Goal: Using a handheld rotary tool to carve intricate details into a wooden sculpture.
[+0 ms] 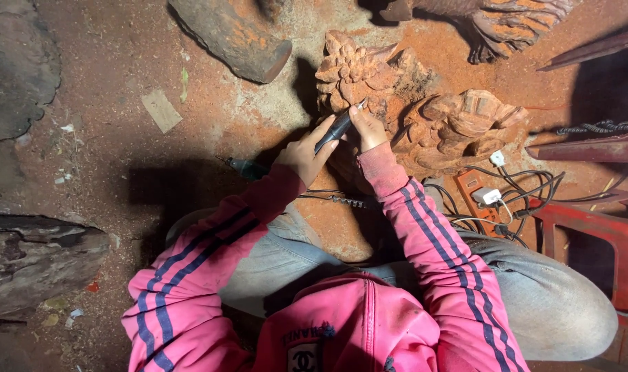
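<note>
Head view: left hand (304, 153) wrapped around the dark rotary handpiece (337, 128), long axis running 7 to 1 o'clock, tip up at 1. Right hand (366, 128) pinches near the tip, so it's nearer the work. Reddish wood carving (424, 110) lies at 1–2 o'clock, touching the tip. Orange power strip (476, 196) at 4.

Woodcarving workshop: reddish carved wooden sculpture (424, 110) on sawdust-covered dirt floor (121, 83); rough logs (235, 34) beside it, orange power strip with tangled cables (476, 196) right of it.
</note>
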